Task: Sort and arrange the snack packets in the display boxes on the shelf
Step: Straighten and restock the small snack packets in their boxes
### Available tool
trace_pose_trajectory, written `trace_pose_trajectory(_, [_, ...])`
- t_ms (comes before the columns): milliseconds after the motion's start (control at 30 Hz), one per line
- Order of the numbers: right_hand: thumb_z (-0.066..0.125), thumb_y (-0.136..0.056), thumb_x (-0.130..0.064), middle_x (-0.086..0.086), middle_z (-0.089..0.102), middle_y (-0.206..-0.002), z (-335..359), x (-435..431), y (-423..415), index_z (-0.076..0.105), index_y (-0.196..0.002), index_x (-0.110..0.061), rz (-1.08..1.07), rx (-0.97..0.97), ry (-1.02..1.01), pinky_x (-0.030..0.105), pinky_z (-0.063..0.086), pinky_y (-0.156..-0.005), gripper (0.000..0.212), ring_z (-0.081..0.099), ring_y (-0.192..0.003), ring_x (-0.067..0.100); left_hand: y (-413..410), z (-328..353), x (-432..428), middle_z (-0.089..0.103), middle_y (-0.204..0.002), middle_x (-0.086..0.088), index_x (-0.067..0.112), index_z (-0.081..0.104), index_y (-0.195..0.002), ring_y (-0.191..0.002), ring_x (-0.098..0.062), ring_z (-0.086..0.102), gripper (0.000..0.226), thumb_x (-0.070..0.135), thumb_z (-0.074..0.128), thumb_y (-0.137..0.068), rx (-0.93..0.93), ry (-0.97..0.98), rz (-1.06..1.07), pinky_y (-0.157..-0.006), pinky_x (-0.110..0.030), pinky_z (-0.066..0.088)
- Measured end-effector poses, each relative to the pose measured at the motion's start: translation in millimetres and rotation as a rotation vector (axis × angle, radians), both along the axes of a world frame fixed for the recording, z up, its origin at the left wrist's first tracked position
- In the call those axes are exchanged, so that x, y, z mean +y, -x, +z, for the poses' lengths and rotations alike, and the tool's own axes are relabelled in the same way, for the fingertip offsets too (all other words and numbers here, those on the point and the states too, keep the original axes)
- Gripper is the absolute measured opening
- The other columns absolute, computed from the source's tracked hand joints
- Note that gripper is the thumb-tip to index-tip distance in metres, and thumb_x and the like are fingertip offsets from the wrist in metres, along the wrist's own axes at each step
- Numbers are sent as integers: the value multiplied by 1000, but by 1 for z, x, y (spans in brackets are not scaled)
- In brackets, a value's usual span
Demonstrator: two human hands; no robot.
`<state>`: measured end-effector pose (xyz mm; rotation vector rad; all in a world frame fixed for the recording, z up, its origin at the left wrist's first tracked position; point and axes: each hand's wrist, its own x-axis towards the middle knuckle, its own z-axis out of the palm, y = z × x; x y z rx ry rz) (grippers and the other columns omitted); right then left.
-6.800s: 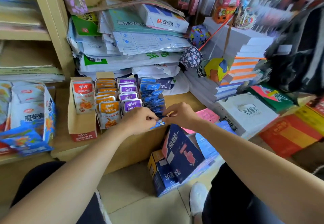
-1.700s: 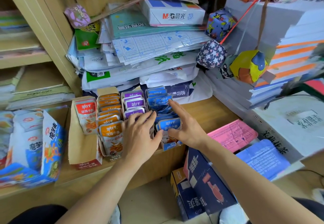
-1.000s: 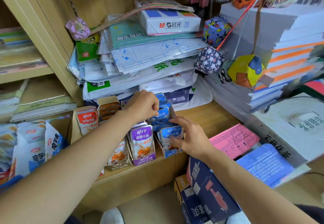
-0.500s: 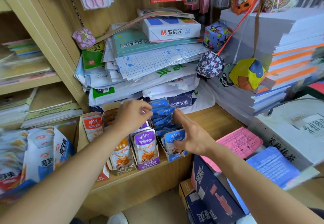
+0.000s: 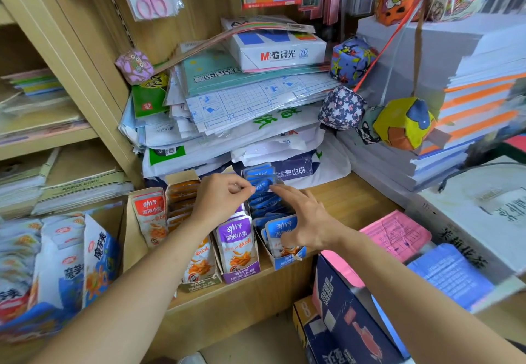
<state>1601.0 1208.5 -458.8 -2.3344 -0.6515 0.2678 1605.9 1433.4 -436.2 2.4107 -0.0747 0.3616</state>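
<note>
Blue packets [image 5: 263,201] stand in a row in the blue box [image 5: 289,259] at the front edge of the shelf [image 5: 350,201]. Your left hand [image 5: 222,197] reaches over the purple packets [image 5: 236,238], its fingers curled, and pinches the top of one blue packet near the back of the row. Your right hand [image 5: 304,221] is spread open at that row's right side, forefinger touching the packets, thumb against the front one. Orange packets [image 5: 199,264] stand just left of the purple ones.

The left hand [image 5: 219,198] hides most of the purple packets [image 5: 237,238].
</note>
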Motion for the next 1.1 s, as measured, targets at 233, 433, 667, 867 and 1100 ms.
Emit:
trace_pose_trajectory(233, [50,-62,-61,-24,4,-163,3,-5,2,19,-156,-43,61,-169,174,48,28,-105,100,17,-142,16,-13,8,-2,67,-64,19,26,82,-78,-63,1,64,7,32,81,-82,113,-160,-47,-59,-20,46])
trace_pose_trajectory(433, [69,-67,-55,-23,12,-163,9,-14,0,8,-156,-46,76,-223,178,47,36,-108,108,35,-136,19,-1,5,0,74,-77,14,26,81,-90,-67,6,63,11,35,77,-87,60,-139,19,-62,-15,48])
trace_pose_trajectory(667, [88,-70,-42,-7,43,-152,-1,-33,16,35,-154,-25,63,-193,13,33,42,-111,100,43,-136,11,62,-2,-8,72,-99,18,30,76,-112,-96,-6,59,31,47,68,-89,-121,-158,-188,-87,-27,44])
trace_pose_trajectory(867, [85,-76,-40,-11,48,-147,4,-42,28,44,-149,-27,50,-246,15,9,37,-96,84,46,-128,2,94,-16,-31,76,-98,15,29,81,-100,-90,-2,66,28,51,69,-87,-250,-195,-207,-83,-30,52])
trace_pose_trajectory(1100, [57,-100,-20,-10,24,-161,-12,-24,55,9,-160,-18,20,-14,-54,3,18,-110,76,22,-147,2,121,-32,-64,66,-132,-1,10,63,-134,-117,-12,64,51,32,75,-89,-185,-6,87,-99,-29,52])
